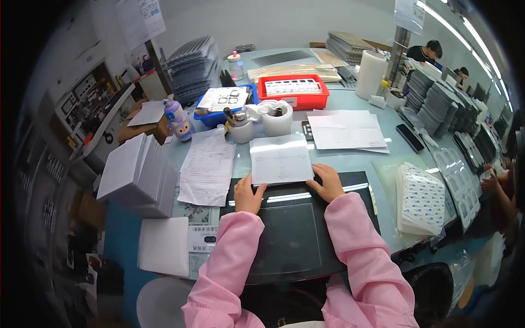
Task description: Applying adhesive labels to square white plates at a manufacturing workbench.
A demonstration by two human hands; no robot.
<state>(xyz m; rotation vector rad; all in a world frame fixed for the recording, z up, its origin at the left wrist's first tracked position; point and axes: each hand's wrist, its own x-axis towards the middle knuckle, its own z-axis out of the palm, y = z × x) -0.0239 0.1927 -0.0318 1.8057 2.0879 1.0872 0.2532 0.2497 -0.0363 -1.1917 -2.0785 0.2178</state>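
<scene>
white paper [281, 158]: before me, at the dark mat's [284, 240] far edge
left hand [249, 197]: fingers spread, left corner
right hand [327, 183]: likewise, right corner
red tray [313, 102]: i see printed sheets [292, 86]
blue tray [210, 118]: patterned sheet [221, 99] atop

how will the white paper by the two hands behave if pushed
The white paper may slide easily: glare near its far edge hints at a slick surface. It probably bends less than the crinkled sheet to its left, as its edges look straighter. Lying flat, it seems unlikely to tip.
</scene>
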